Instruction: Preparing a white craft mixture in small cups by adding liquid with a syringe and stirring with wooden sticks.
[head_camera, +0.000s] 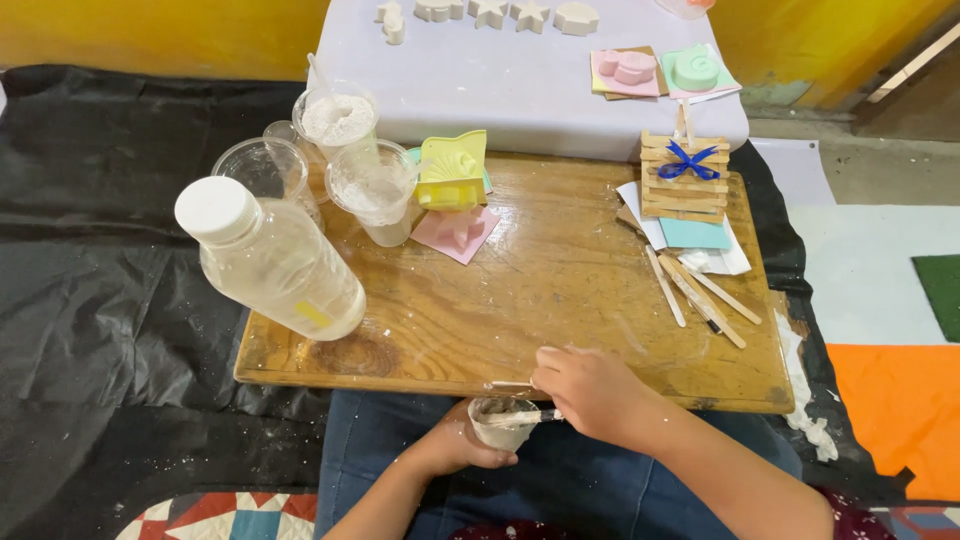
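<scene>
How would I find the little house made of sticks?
Look at the wooden board over the person's lap, then at its far right corner. There stands a stack of flat craft sticks built up like a log cabin. It alone has a blue ribbon bow; the loose sticks nearby lie flat.

We find the scene evenly and brightly lit from overhead, with only soft, short shadows. Glare marks the varnished wooden board around its centre and toward 12 o'clock. Focus is sharp throughout; slight motion blur touches the right hand at 6 o'clock. Edges bow mildly.
</scene>
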